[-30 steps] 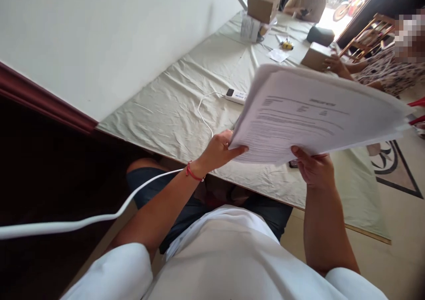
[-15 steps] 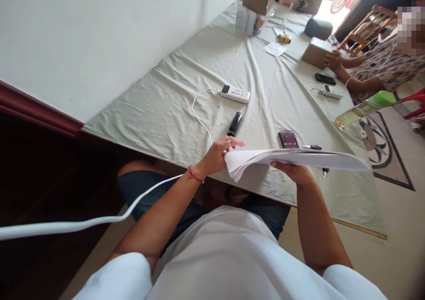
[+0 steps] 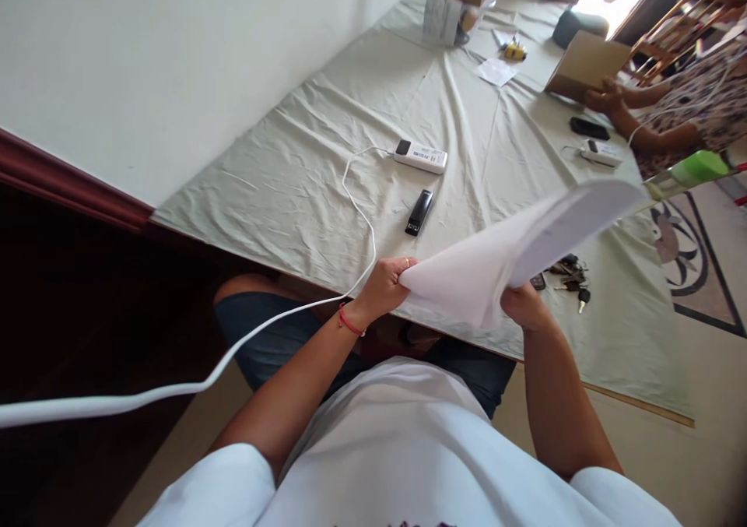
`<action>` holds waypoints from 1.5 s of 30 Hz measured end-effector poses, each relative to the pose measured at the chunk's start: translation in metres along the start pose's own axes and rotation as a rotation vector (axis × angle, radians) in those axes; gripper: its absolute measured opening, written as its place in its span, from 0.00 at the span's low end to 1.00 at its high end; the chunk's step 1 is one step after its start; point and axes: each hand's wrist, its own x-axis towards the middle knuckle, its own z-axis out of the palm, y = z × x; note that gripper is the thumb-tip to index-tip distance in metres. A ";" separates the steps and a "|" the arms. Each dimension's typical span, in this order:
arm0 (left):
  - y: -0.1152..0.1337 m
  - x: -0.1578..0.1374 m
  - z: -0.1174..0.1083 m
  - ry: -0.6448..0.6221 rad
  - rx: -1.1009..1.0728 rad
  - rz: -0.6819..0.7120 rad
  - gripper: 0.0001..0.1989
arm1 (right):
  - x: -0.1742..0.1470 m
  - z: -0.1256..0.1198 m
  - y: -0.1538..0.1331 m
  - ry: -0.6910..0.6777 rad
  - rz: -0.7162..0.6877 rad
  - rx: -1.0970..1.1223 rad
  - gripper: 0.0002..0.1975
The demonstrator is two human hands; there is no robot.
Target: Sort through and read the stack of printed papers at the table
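Note:
I hold a stack of white paper sheets (image 3: 507, 254) above the near edge of the table (image 3: 303, 177). My left hand (image 3: 382, 286) pinches the stack's near left corner; a red thread sits on that wrist. My right hand (image 3: 525, 307) grips the stack from below on the right. The sheets tilt up and away to the right, blank underside toward me. Part of a bunch of keys (image 3: 569, 278) shows just beyond the paper.
A black remote-like device (image 3: 419, 212) and a white power bank (image 3: 420, 156) with a white cable (image 3: 359, 200) lie on the pale green cloth. A co-worker's hands hold a cardboard box (image 3: 587, 66) at the far right, near a black phone (image 3: 589, 128). More boxes stand at the far end.
The paper stack went from facing me, to flat, to tilted up on the right with its underside showing. Both hands kept their grip. The view shifted slightly.

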 end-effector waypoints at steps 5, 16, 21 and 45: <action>-0.012 -0.026 0.007 -0.028 -0.476 -0.373 0.18 | -0.013 0.009 0.001 -0.069 0.186 0.100 0.20; -0.018 -0.018 0.005 0.211 -0.477 -0.379 0.23 | -0.037 0.012 0.022 -0.055 0.521 0.281 0.17; -0.030 0.022 0.002 0.443 -0.317 -0.295 0.18 | -0.049 0.016 0.022 -0.074 0.537 0.307 0.18; -0.011 0.053 -0.004 -0.027 -0.675 -0.262 0.24 | 0.018 -0.013 0.004 -0.149 0.287 0.197 0.25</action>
